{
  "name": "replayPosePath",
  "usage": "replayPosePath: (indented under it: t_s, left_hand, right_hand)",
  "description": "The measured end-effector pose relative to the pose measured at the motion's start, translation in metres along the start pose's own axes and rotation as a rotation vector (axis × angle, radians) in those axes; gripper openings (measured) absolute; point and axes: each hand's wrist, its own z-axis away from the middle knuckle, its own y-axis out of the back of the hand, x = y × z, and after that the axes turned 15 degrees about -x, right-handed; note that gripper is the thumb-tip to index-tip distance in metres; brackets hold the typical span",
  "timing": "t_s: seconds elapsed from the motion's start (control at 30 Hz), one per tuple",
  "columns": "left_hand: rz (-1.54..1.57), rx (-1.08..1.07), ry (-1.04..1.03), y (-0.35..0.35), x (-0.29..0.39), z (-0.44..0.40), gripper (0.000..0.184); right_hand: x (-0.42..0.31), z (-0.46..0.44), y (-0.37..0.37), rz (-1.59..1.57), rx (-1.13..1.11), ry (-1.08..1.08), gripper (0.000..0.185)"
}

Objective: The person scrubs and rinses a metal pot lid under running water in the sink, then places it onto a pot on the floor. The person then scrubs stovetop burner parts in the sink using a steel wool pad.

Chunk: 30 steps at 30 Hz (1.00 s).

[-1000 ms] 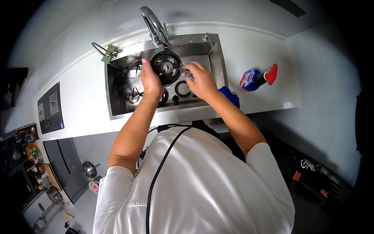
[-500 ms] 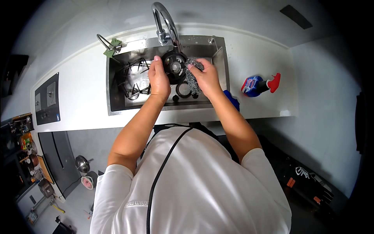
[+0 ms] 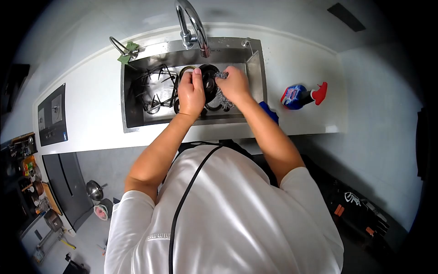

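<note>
Above the sink, my left hand [image 3: 191,95] is closed on the left edge of a black round stove burner part [image 3: 209,86], which is tilted on its side. My right hand [image 3: 235,85] grips a grey steel-wool scrubber [image 3: 222,97] and presses it against the right side of the burner part. Its fingertips are partly hidden behind the scrubber. Black wire pan supports [image 3: 160,66] lie in the left half of the sink [image 3: 128,129]. Other dark round pieces rest below my hands, mostly covered by them.
A chrome faucet [image 3: 195,23] arches over the sink, with a smaller tap [image 3: 119,46] and a green cloth [image 3: 125,58] at the back left. A blue spray bottle [image 3: 295,97] with a red trigger lies on the right counter. A blue cloth [image 3: 270,112] hangs at the sink's right front corner.
The burner part has turned so that its open face shows less, and the faucet spout no longer overlaps it. My right hand has shifted slightly left with the scrubber. The view has tipped a little.
</note>
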Motion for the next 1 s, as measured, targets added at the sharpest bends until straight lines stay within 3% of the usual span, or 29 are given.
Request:
replayPosePath:
  t_s: [0.13,0.23,0.33,0.43,0.47,0.57,0.6,0.7,0.73,0.77,0.83,1.0]
  left_hand:
    - [-0.077,-0.062,-0.016,0.004,0.003,-0.010,0.044]
    - [-0.147,-0.108,-0.057,0.010,0.012,-0.014,0.045]
    - [-0.230,-0.104,-0.139,0.007,0.008,-0.008,0.043]
    - [-0.218,-0.109,-0.095,0.003,0.006,0.000,0.043]
    - [-0.219,-0.102,-0.085,0.002,0.005,-0.003,0.043]
    - [-0.192,-0.117,-0.089,0.003,0.009,-0.016,0.043]
    - [-0.229,-0.154,-0.061,0.005,0.014,-0.013,0.044]
    - [-0.237,-0.115,-0.035,0.008,-0.001,-0.005,0.045]
    - [-0.184,-0.085,-0.014,0.007,-0.011,-0.005,0.046]
    - [-0.064,-0.134,0.080,0.014,-0.027,-0.010,0.050]
    - [0.463,-0.081,0.165,0.013,-0.029,-0.013,0.053]
    - [0.517,-0.086,0.200,0.007,-0.054,-0.018,0.052]
  right_hand:
    - [0.007,0.009,0.007,0.401,0.266,0.640,0.025]
    - [0.012,0.005,-0.006,0.160,0.308,0.444,0.023]
    - [0.011,0.002,-0.010,-0.023,0.116,0.081,0.022]
    - [0.011,-0.003,0.014,-0.216,-0.132,-0.046,0.022]
    - [0.006,-0.001,0.017,0.043,-0.021,0.059,0.025]
    - [0.012,0.001,-0.001,0.262,0.342,0.417,0.026]
    - [0.014,0.001,-0.008,0.215,0.355,0.387,0.026]
    - [0.031,-0.020,-0.011,0.001,-0.063,0.035,0.033]
    - [0.036,-0.018,-0.002,-0.132,-0.181,0.033,0.032]
    - [0.039,-0.013,0.003,-0.310,-0.158,0.029,0.031]
    - [0.040,-0.004,0.013,-0.649,-0.120,0.039,0.028]
    - [0.011,0.015,-0.022,-0.066,0.145,0.501,0.026]
